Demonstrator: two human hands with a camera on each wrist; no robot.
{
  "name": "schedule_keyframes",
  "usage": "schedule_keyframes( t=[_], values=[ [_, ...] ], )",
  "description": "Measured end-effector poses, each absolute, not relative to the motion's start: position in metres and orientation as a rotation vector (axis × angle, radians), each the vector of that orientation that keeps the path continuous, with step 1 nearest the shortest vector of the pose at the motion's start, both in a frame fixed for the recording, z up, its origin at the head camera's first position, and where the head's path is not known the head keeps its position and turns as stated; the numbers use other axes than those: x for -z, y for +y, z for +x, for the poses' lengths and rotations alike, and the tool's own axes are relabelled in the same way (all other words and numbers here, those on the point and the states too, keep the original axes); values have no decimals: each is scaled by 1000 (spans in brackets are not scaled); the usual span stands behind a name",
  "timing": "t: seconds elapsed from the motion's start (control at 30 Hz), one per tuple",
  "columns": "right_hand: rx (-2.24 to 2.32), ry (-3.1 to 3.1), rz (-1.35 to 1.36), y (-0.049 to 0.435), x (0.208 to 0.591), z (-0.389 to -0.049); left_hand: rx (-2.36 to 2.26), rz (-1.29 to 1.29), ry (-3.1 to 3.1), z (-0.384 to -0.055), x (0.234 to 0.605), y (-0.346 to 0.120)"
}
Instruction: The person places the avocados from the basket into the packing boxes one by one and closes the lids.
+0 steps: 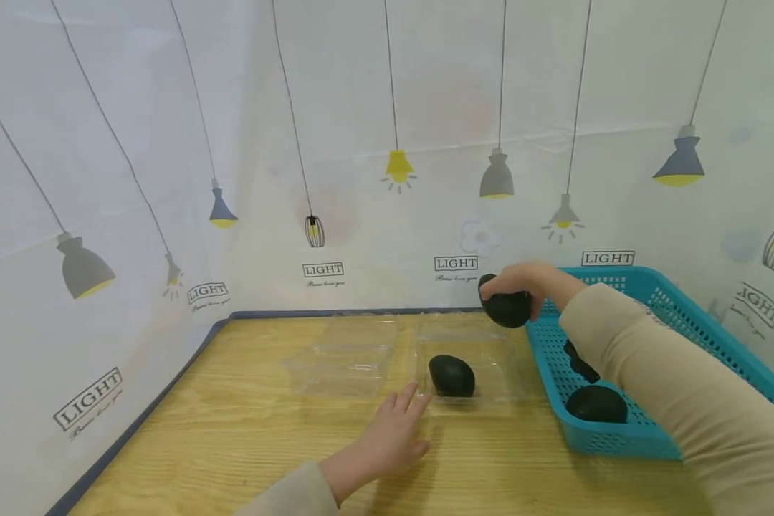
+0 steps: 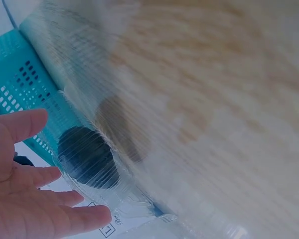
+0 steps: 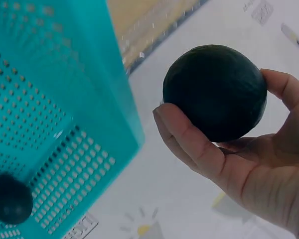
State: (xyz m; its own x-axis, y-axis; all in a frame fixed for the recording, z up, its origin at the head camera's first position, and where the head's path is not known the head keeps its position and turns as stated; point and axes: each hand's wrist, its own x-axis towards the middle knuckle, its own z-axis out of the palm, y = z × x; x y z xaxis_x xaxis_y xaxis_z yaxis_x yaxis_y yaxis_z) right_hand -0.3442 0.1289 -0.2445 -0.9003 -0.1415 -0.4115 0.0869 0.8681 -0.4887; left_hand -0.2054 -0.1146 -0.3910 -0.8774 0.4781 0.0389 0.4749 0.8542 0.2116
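Note:
My right hand (image 1: 527,285) grips a dark avocado (image 1: 508,308) above the table, just left of the basket's far end. In the right wrist view its round, dark green skin shows between the thumb and fingers. A second avocado (image 1: 451,376) lies in a clear plastic clamshell box (image 1: 497,383) on the table. My left hand (image 1: 396,433) is near that box's front left corner with its fingers spread, holding nothing. Whether its fingertips touch the box, I cannot tell. Seen from the left wrist, the avocado (image 2: 88,157) sits behind the clear plastic wall.
At the right stands a teal perforated basket (image 1: 626,437) with an avocado (image 1: 596,404) near its front and another dark thing partly behind the right sleeve. Another clear plastic box (image 1: 348,369) lies open on the left of the wooden table (image 1: 232,423). A lamp-printed sheet (image 1: 387,236) hangs behind.

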Motion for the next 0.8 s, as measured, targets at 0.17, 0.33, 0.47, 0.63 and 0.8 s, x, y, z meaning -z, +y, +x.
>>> schedule_keyframes(
  t=[0.17,0.33,0.47,0.63,0.8],
  values=[
    [626,2579,-36,108,263,-344,-351,764,2995,-203,389,-112],
    [501,2579,-33,85,275,-339,-346,766,3014,-205,390,-113],
    [291,2644,-172,72,308,-365,-340,761,3034,-207,390,-114],
    [113,2574,-238,74,409,-472,-365,771,3026,-207,392,-114],
    [78,2548,-215,78,436,-489,-369,782,3024,-207,395,-112]
  ],
)
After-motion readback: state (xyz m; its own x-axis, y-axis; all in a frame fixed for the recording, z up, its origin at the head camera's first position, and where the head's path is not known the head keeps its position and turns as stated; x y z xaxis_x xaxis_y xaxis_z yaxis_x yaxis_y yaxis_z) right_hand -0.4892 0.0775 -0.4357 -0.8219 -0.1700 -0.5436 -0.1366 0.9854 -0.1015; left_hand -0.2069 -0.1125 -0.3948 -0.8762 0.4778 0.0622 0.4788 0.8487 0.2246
